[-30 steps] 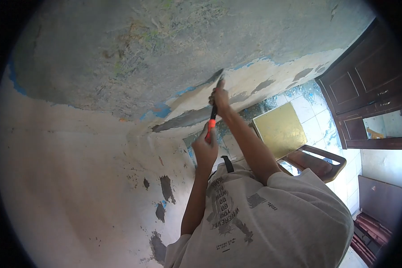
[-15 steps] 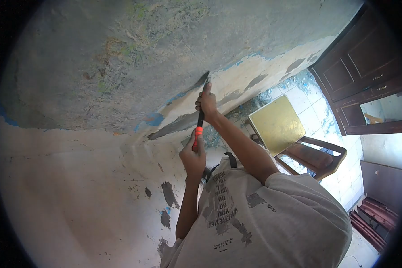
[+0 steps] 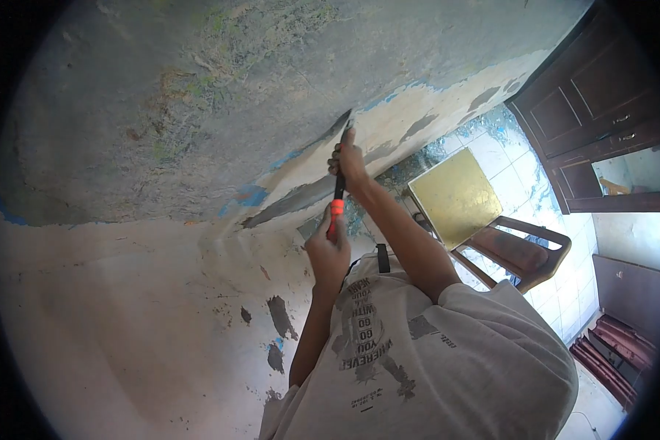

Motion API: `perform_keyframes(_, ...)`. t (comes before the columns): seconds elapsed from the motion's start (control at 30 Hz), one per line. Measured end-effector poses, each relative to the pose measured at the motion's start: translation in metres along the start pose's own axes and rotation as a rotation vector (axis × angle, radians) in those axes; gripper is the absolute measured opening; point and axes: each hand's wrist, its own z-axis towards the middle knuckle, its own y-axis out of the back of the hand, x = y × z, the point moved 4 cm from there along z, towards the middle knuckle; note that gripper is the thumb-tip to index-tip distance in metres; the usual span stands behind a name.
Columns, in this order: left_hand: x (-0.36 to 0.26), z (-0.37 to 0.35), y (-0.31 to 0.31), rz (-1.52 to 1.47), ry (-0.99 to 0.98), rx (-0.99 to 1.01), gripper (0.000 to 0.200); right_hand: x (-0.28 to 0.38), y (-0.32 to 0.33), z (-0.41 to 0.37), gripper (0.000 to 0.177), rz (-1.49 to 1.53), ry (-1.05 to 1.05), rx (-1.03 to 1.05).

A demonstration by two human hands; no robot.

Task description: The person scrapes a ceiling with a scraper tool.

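Note:
My right hand (image 3: pixel 350 163) is wrapped around the black shaft of a long-handled scraper (image 3: pixel 339 189), close to its blade. One finger stretches along the shaft toward the tip. Lower down, my left hand (image 3: pixel 328 253) grips the orange-red handle end. The blade's tip touches the wall (image 3: pixel 271 95), right where rough grey plaster meets the remaining pale paint (image 3: pixel 389 121). Bits of blue paint (image 3: pixel 253 196) line that edge to the left of the blade.
A chair with a yellow seat (image 3: pixel 458 198) stands on the tiled floor to the right, paint flakes around it. Beyond it is a dark wooden cabinet (image 3: pixel 601 95). Dark red slats or panels (image 3: pixel 612 359) lie at lower right. An adjoining pale wall (image 3: pixel 125 315) with grey patches spans the left.
Both hands and the scraper have shifted slightly right, and the blade has moved up and right along the paint edge. The grip looks the same.

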Motion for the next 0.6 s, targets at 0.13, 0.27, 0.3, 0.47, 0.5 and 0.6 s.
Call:
perform_keyframes(0.13, 0.000, -0.004, -0.005, -0.075, -0.016, -0.045, 0.041, 0.003, -0.003, -0.007, 0.060, -0.043, -0.030, -0.028)
perform_keyframes(0.27, 0.008, -0.009, 0.002, -0.169, -0.087, -0.114, 0.041, -0.004, -0.015, -0.016, 0.062, -0.104, -0.011, -0.011)
perform_keyframes(0.3, 0.005, -0.006, 0.000, -0.153, -0.089, -0.100, 0.041, -0.002, -0.005, -0.005, 0.062, -0.056, -0.016, 0.004)
perform_keyframes(0.47, -0.003, -0.003, -0.002, -0.060, -0.043, -0.040, 0.041, 0.007, 0.000, -0.002, 0.061, -0.037, -0.011, 0.022)
perform_keyframes(0.5, 0.007, -0.008, 0.001, -0.127, -0.106, -0.107, 0.041, -0.001, -0.007, -0.008, 0.061, -0.052, -0.034, 0.003)
perform_keyframes(0.6, 0.007, -0.008, 0.006, -0.197, -0.165, -0.152, 0.041, -0.010, -0.015, -0.013, 0.061, -0.050, -0.026, 0.041)
